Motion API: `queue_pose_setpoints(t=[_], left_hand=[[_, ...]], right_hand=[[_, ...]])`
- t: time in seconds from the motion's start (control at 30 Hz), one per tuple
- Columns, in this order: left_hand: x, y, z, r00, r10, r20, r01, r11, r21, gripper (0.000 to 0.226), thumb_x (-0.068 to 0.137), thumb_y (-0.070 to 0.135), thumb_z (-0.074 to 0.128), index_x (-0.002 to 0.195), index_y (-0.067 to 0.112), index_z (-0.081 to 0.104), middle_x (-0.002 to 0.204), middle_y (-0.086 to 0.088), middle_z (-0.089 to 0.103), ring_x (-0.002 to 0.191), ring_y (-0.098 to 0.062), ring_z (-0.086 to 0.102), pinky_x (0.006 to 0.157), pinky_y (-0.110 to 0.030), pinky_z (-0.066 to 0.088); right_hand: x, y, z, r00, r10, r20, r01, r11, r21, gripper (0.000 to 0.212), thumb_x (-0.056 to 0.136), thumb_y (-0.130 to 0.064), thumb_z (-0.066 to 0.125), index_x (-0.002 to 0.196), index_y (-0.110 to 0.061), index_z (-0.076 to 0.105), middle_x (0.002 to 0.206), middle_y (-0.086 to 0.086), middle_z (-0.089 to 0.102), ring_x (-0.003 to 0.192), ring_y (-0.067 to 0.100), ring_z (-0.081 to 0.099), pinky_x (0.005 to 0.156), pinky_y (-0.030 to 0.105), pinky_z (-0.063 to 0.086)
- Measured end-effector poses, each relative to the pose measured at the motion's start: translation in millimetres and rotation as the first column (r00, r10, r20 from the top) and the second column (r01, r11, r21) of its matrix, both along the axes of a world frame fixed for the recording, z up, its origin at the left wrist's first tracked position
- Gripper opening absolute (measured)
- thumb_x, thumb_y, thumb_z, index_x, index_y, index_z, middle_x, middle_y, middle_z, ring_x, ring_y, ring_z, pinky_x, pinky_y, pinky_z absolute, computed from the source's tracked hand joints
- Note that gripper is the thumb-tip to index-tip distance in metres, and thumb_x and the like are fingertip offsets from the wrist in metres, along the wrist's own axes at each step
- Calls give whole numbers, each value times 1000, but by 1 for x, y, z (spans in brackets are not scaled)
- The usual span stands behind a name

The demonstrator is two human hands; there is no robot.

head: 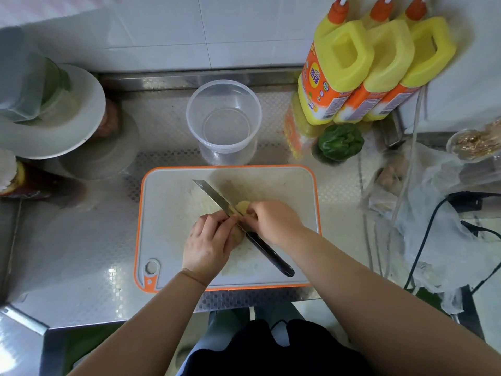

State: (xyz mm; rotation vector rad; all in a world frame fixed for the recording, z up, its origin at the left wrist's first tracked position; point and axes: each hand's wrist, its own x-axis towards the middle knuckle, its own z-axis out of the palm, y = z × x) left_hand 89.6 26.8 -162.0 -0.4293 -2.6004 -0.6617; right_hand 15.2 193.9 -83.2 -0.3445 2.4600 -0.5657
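Orange-rimmed and made of pale grey plastic, one rectangular board (173, 240) with rounded corners is laid on the steel table (81, 253), whose surface is stamped with a fine checker pattern. One knife (214, 198) is laid slantwise across the board, its broad steel blade pointed up and to the left and its smooth black handle left free at the lower right. Both hands are brought together at the middle of the blade. The right hand (273, 218) is curled over one pale yellow, grainy lump (242, 206) just beyond the blade, touching it. The fingers of the left hand (208, 242) are bent and set against the near side of the blade; whether anything is pinched there cannot be told. A second piece (240, 236) of the same yellow is seen between that hand and the handle.

Behind the board one round, clear plastic tub (225, 85) is stood. Three yellow plastic bottles (336, 71) with orange caps and moulded grips are lined up at the back right, and one glossy green pepper (340, 142) is set just before them. One white round plate (81, 126) is seen at the left, and one crumpled thin bag (433, 226) with black cables (423, 240) at the right.
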Motion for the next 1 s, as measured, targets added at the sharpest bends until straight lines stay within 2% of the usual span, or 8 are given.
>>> queue_pose_setpoints(t=[0.13, 0.23, 0.37, 0.5, 0.6, 0.77, 0.93, 1.0], left_hand=[[0, 1, 1, 1000, -13, -3, 12, 1000, -19, 24, 103, 21, 44, 122, 14, 57, 109, -4, 51, 88, -28, 53, 70, -39, 53], [0, 2, 0, 1000, -7, 0, 7, 1000, -19, 24, 104, 22, 45, 122, 14, 58, 110, -4, 52, 87, -29, 54, 71, -40, 53], [-1, 2, -1, 1000, -4, -5, 4, 1000, -16, 23, 103, 21, 48, 121, 13, 59, 109, -6, 53, 87, -29, 55, 71, -40, 52], [-1, 2, -1, 1000, -7, 0, 7, 1000, -18, 23, 103, 21, 48, 121, 12, 59, 109, -6, 53, 87, -29, 55, 72, -40, 52], [0, 2, -1, 1000, -8, 4, 8, 1000, -22, 23, 103, 21, 49, 121, 12, 60, 107, -8, 55, 86, -29, 55, 71, -41, 53], [-1, 2, 0, 1000, -15, -2, 15, 1000, -22, 24, 105, 23, 45, 122, 13, 57, 110, -5, 51, 88, -29, 54, 72, -41, 53], [-1, 3, 0, 1000, 0, -3, 0, 1000, -22, 23, 104, 21, 46, 121, 13, 58, 104, -9, 58, 86, -30, 56, 71, -41, 53], [-1, 3, 0, 1000, 0, -6, 0, 1000, -26, 22, 103, 21, 47, 121, 12, 58, 105, -8, 57, 86, -30, 56, 71, -41, 53]], right_hand=[[-8, -6, -1, 998, 52, -18, -52, 998, 31, 29, 95, -37, 51, 89, -12, 63, 75, 4, 59, 77, 29, 59, 60, 26, 31], [-9, 0, -9, 995, -97, -24, 98, 995, 35, 34, 96, -39, 47, 79, -11, 58, 64, 2, 50, 68, 30, 55, 58, 27, 31], [-11, 6, -22, 979, -203, -25, 204, 971, 124, 28, 92, -37, 52, 100, -11, 60, 96, 9, 63, 91, 32, 61, 65, 31, 40], [-12, -4, -26, 953, -303, -20, 304, 951, 60, 51, 87, -45, 61, 125, -13, 47, 122, 6, 48, 102, 30, 57, 76, 36, 44], [-18, -12, -28, 941, -334, 57, 329, 941, 77, 53, 87, -42, 64, 126, -13, 45, 122, 8, 49, 107, 31, 55, 80, 35, 42], [-20, -16, -33, 916, -368, 160, 369, 929, 23, 38, 93, -48, 52, 98, -12, 61, 92, 8, 61, 86, 29, 58, 71, 30, 41], [-22, 3, -35, 876, -453, 165, 465, 884, -40, 35, 90, -32, 63, 117, -12, 57, 112, 11, 63, 104, 32, 59, 83, 36, 45], [-25, 17, -33, 862, -492, 125, 499, 865, -39, 44, 88, -34, 65, 123, -10, 53, 121, 12, 56, 107, 33, 57, 86, 37, 45]])
